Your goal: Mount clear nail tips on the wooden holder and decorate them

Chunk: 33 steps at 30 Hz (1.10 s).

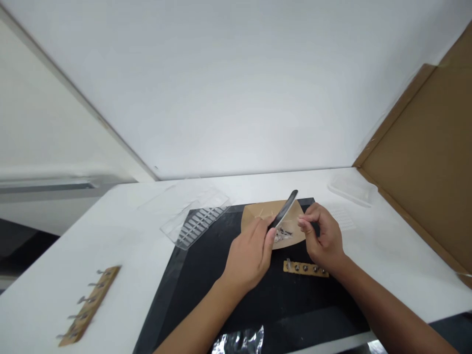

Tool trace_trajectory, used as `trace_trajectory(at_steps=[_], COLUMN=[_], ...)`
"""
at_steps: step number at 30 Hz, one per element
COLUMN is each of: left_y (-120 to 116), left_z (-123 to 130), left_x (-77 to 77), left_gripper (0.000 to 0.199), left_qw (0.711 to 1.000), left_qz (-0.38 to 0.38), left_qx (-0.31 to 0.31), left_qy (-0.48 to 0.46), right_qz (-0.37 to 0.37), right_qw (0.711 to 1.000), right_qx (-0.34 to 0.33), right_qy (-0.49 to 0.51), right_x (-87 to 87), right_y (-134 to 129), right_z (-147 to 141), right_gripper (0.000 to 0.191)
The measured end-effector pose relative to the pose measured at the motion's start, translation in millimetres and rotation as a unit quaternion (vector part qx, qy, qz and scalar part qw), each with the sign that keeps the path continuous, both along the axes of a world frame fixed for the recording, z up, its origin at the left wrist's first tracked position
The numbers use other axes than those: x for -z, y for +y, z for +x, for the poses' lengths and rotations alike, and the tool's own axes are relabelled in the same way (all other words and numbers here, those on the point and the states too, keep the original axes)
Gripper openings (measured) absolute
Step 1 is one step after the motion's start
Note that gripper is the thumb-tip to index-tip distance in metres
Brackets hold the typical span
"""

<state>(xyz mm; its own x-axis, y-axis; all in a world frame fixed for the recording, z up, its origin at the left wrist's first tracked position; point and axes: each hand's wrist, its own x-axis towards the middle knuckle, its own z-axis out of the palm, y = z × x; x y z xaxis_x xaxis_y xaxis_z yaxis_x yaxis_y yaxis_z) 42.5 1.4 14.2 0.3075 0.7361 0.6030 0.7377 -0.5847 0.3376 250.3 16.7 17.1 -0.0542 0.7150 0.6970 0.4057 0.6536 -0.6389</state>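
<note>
My left hand point(249, 253) is closed round one end of a dark, slightly curved nail file point(285, 209), whose free end points up and to the right. My right hand point(324, 238) is just right of the file, thumb and fingertips pinched together; whatever sits between them is too small to name. Beneath both hands lies a brown paper tray point(254, 211) with small dark and pale scraps point(283, 234) in it. Closer to me, under my right wrist, a short wooden strip with metal pegs point(301, 268) rests on the black mat point(221, 275).
A second wooden strip with several pegs point(90, 307) lies at the left. Clear plastic sheets point(201, 221) overlap the mat's far left corner. A translucent tray point(352, 190) is at the back right, near a cardboard wall point(424, 162). Shiny film point(239, 341) lies at the near edge.
</note>
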Motion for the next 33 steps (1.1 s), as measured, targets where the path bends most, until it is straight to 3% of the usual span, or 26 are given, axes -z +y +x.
trace_trajectory(at_steps=[5,10,14,20,24,29,33], left_y=[6.5,5.4,2.1,0.1,-0.8,-3.4,-3.2], left_z=[-5.3,-3.1,-0.4,2.4,4.6,9.6,10.5], left_x=[-1.3,-3.0,-4.1,-4.7,-4.9,-6.9,-1.9], left_gripper=[0.023,0.018,0.013,0.015,0.017,0.018,0.017], left_qw=[0.999,0.999,0.998,0.990,0.984,0.989,0.995], left_qz=[0.022,0.028,0.018,-0.044,-0.091,-0.019,0.055], left_qx=[-0.029,0.015,0.048,0.072,0.067,0.052,0.016], left_qy=[0.005,0.025,-0.024,-0.110,-0.138,-0.134,-0.084], right_qz=[0.002,0.007,0.009,0.072,0.084,0.071,0.051], right_qw=[1.000,0.999,0.997,0.981,0.973,0.975,0.975], right_qx=[0.005,0.004,0.024,0.111,0.126,0.121,0.075], right_qy=[-0.016,-0.047,-0.074,-0.143,-0.176,-0.170,-0.204], right_x=[1.4,5.6,5.3,3.8,8.6,9.1,5.1], right_y=[-2.1,-1.9,-1.3,3.8,9.2,14.7,16.9], right_z=[-0.8,-6.0,-9.7,-9.9,-11.0,-19.6,-23.3], right_gripper=[0.012,0.011,0.011,0.015,0.017,0.016,0.018])
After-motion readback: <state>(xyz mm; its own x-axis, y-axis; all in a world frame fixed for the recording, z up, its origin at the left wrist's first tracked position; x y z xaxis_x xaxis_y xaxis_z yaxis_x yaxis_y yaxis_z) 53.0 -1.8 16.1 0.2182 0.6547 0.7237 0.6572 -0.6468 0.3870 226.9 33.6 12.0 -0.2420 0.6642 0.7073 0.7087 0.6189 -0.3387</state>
